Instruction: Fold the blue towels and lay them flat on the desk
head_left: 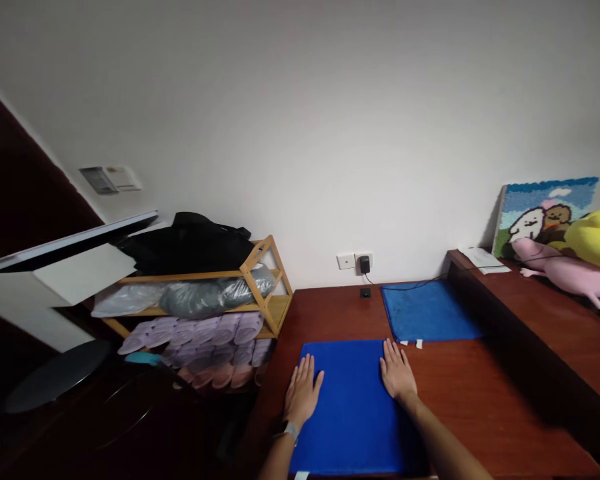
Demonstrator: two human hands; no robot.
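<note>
A bright blue cloth [350, 407] lies spread out flat on the dark red wooden table [485, 387], with a white tag at its near left corner. My left hand [303, 393] rests palm down on its left edge, fingers stretched forward and thumb apart. On the right edge, near the far right corner, my right hand [397, 370] lies flat with its fingers extended. Neither hand grasps anything. Beyond my right hand, a second blue cloth [430, 310] lies flat toward the back, its white tags facing me.
A wooden rack [260, 273] with a black bag [200, 243] and rows of slippers [195, 333] stands left of the table. A plugged-in adapter [365, 265] trails a cable across the back. On the raised right ledge sit a pink plush toy [570, 270] and a picture [545, 207].
</note>
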